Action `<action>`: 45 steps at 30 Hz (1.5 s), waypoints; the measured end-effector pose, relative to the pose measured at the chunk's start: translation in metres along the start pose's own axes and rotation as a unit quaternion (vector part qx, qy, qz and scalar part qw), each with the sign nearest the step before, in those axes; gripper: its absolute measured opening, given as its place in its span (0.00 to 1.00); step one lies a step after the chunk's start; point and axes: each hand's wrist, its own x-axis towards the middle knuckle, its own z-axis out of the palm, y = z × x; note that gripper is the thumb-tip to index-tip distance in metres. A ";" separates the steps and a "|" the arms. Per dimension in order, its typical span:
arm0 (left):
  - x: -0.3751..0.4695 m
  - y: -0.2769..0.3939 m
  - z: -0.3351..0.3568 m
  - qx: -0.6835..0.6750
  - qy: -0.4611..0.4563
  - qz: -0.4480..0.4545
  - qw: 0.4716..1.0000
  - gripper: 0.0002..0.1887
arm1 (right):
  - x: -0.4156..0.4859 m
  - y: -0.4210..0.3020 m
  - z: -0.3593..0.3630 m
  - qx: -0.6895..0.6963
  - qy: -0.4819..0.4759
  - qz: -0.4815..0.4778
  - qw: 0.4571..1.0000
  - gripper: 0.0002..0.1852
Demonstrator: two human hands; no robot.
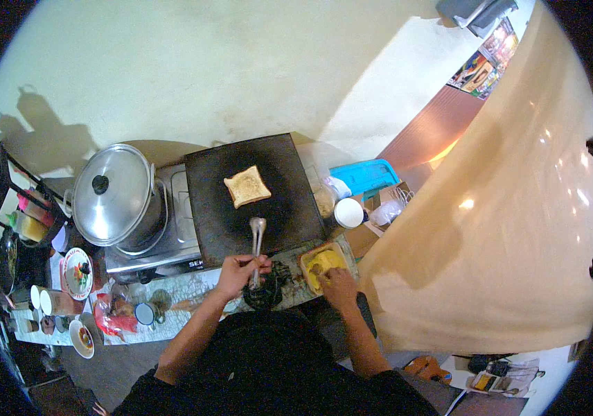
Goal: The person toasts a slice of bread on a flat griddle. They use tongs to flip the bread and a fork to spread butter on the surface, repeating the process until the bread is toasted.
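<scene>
My left hand (238, 274) grips metal tongs (257, 236), whose tips point away from me over the front of a black flat griddle (296, 208). A slice of toasted bread (247, 188) lies on the griddle just beyond the tongs. To the right, my right hand (339, 288) reaches into a plastic tub (304, 260) of yellow spread (330, 256). A small brownish thing (317, 269) shows at its fingertips; I cannot tell what it is or whether it is held. A dark crumpled cloth or bag (264, 291) lies below the tongs.
A lidded metal pot (114, 192) stands on the gas stove (177, 244) left of the griddle. Farther left are a decorated lid (77, 273), a mug (146, 313) and a red plastic bag (112, 317). A white-lidded jar (349, 213) and a beige curtain (483, 249) are at right.
</scene>
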 end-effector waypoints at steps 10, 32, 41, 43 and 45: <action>-0.013 0.018 -0.030 -0.032 0.076 0.020 0.996 0.18 | 0.014 0.061 0.030 -0.097 -0.017 0.020 0.995 0.16; 0.022 0.031 -0.095 0.579 0.266 0.099 0.765 0.16 | 0.175 -0.090 -0.058 0.232 0.081 -0.179 0.953 0.18; 0.056 0.039 -0.089 0.596 0.294 0.098 0.741 0.13 | 0.240 -0.203 -0.047 0.031 0.037 -0.183 0.982 0.15; 0.056 0.039 -0.085 0.570 0.312 0.106 0.753 0.13 | 0.231 -0.195 -0.053 -0.005 0.039 -0.161 0.986 0.13; 0.055 0.040 -0.079 0.559 0.322 0.106 0.756 0.14 | 0.225 -0.183 -0.064 -0.028 0.016 -0.159 0.987 0.13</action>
